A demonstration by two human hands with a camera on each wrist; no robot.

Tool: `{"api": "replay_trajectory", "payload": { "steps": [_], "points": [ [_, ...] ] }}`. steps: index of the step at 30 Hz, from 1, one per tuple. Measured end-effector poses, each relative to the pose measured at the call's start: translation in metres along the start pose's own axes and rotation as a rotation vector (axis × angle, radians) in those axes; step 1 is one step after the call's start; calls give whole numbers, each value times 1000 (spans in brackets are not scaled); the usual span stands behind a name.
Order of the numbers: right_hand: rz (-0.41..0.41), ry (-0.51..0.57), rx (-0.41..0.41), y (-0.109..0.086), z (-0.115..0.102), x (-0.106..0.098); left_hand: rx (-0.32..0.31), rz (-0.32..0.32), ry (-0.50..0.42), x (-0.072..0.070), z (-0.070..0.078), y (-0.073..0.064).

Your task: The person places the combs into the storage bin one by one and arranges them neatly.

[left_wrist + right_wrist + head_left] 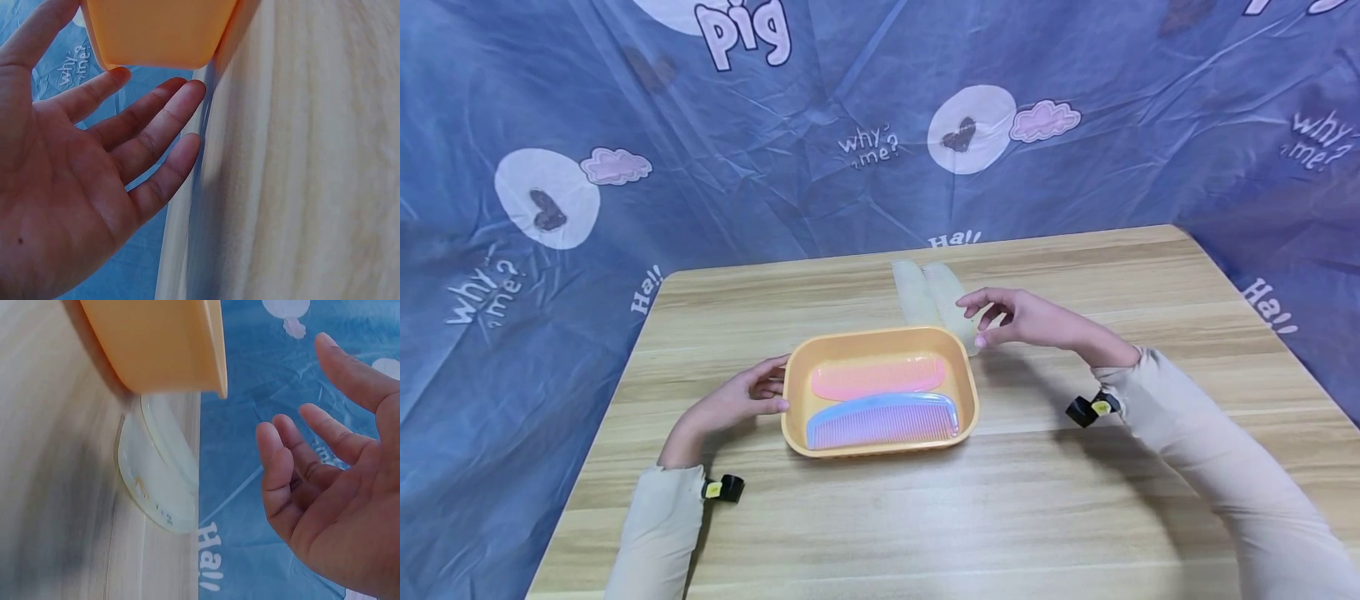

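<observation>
An orange plastic basin (880,451) sits mid-table with a pink comb (877,379) and a blue-purple comb (883,421) lying in it. My left hand (741,404) is at the basin's left end, fingers relaxed; in the left wrist view, fingertips of this hand (94,169) meet the orange wall. Two pale, translucent combs (928,292) lie side by side behind the basin, partly covered by its rim. Above the right one hovers my right hand (1018,319), fingers loosely bent and holding nothing. The right wrist view shows a pale comb's curved back (128,465) with small print.
The wood-grain table (880,533) ends at a blue printed cloth (820,200) hanging behind it and down both sides. A small black camera (724,488) is strapped at the left wrist, another black camera (1082,411) at the right.
</observation>
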State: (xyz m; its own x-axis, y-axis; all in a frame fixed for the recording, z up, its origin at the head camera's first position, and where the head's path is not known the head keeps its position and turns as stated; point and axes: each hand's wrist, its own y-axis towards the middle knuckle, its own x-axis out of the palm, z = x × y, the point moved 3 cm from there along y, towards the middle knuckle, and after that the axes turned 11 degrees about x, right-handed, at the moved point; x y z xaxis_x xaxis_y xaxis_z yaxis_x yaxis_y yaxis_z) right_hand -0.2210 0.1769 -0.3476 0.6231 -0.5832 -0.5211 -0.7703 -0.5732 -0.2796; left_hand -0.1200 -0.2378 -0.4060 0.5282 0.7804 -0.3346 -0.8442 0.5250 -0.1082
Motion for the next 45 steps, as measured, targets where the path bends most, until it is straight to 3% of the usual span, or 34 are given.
{"api": "replay_trajectory", "payload": {
  "steps": [15, 23, 33, 45],
  "points": [
    [47, -118, 12, 37, 19, -22, 8, 3, -25, 0, 2, -1],
    [122, -105, 53, 61, 27, -33, 7, 4, -12, 0, 2, 0],
    [135, -70, 110, 87, 44, -36, 0, 5, -10, 0, 2, -1],
    [173, -99, 173, 108, 61, -48, 6, 8, -6, 1, 0, 0]
  ]
}}
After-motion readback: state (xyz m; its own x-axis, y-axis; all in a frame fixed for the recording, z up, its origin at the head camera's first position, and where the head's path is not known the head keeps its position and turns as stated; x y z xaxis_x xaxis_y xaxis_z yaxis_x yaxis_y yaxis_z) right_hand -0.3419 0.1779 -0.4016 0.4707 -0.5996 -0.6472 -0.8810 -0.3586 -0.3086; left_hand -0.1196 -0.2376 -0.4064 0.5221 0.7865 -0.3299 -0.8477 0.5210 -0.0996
